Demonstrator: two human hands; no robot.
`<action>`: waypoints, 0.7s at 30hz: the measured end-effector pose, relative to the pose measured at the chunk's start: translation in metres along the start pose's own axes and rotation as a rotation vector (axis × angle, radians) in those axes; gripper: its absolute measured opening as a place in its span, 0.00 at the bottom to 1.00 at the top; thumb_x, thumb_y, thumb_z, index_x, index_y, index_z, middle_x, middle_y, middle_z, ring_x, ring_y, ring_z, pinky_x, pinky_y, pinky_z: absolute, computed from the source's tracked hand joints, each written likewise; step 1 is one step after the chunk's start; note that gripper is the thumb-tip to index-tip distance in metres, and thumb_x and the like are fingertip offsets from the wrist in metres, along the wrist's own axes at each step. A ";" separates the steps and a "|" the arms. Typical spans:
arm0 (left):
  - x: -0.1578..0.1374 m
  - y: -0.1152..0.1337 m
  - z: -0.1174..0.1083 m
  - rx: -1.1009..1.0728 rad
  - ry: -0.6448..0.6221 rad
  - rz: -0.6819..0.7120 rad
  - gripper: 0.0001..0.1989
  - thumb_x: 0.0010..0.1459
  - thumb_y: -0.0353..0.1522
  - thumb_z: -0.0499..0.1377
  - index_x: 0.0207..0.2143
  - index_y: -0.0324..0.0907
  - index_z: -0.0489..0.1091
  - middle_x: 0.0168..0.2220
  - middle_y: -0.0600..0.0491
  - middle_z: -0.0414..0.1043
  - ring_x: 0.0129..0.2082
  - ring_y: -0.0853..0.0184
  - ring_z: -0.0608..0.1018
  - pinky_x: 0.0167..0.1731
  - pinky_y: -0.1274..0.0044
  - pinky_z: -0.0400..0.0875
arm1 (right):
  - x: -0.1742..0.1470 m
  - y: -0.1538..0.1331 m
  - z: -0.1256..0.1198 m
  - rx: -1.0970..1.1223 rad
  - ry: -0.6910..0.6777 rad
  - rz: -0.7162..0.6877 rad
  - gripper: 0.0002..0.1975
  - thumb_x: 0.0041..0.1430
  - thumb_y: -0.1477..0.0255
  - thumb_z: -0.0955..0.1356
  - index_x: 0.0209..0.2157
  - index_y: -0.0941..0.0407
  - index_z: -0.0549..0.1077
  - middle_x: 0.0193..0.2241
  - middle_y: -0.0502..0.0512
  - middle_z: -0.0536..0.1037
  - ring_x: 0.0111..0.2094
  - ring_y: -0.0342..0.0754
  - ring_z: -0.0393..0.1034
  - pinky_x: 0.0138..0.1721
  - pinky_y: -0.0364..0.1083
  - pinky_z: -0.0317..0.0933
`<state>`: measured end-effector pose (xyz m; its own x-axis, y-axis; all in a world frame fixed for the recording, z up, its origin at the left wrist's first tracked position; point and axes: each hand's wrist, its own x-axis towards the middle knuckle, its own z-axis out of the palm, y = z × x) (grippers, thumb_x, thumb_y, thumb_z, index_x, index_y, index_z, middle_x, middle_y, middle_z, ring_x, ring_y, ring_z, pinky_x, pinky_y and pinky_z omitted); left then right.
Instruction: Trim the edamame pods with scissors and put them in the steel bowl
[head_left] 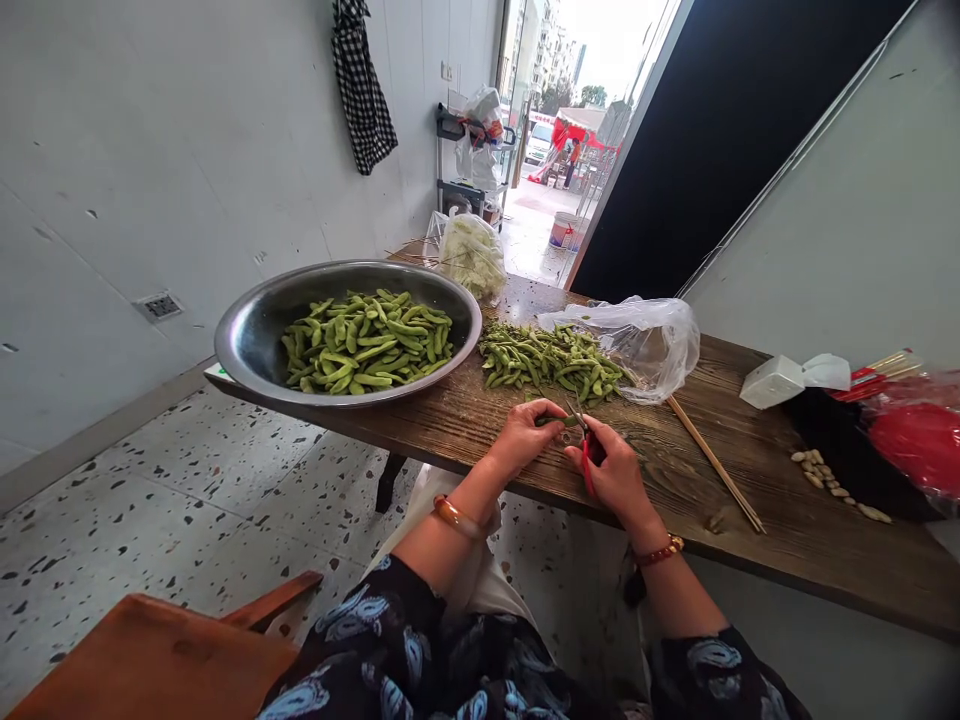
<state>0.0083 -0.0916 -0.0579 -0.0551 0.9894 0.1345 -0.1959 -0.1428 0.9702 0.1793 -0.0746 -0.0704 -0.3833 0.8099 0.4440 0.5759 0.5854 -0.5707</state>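
Head view: I see the left hand pinching a green pod over the table, long axis crosswise, one end toward the scissors; the right hand grips them, blades pointing forward.

Seen from the hands at the near edge of the desk, a heap of pods lies at twelve o'clock. The bowl, with more pods in it, stands at ten. At eleven, behind the bowl, sits a filled bag; the cart stands beyond it. A plastic sheet lies at one, sticks at three, and peanuts farther out at three. A seat is at eight.
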 end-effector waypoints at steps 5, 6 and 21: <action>-0.001 0.003 0.001 -0.038 0.006 -0.008 0.06 0.48 0.28 0.62 0.31 0.36 0.73 0.28 0.54 0.71 0.23 0.74 0.71 0.28 0.80 0.66 | 0.000 0.001 0.001 0.007 0.002 -0.011 0.26 0.55 0.57 0.68 0.51 0.58 0.69 0.32 0.54 0.74 0.31 0.47 0.67 0.35 0.47 0.65; -0.002 0.003 0.001 -0.042 0.004 -0.009 0.06 0.48 0.28 0.62 0.31 0.36 0.73 0.28 0.54 0.71 0.23 0.74 0.71 0.27 0.80 0.66 | 0.000 0.001 0.001 0.004 0.003 -0.013 0.26 0.55 0.57 0.68 0.51 0.59 0.69 0.32 0.54 0.74 0.31 0.47 0.67 0.35 0.47 0.65; -0.002 0.002 0.000 -0.067 0.028 -0.025 0.07 0.47 0.30 0.62 0.31 0.37 0.71 0.24 0.57 0.68 0.21 0.75 0.68 0.23 0.82 0.62 | 0.000 0.000 0.001 -0.030 -0.011 -0.044 0.26 0.56 0.58 0.68 0.52 0.57 0.68 0.33 0.54 0.73 0.31 0.48 0.67 0.36 0.48 0.66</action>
<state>0.0084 -0.0937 -0.0558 -0.0768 0.9916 0.1038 -0.2624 -0.1206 0.9574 0.1789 -0.0744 -0.0709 -0.4167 0.7835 0.4609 0.5794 0.6196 -0.5295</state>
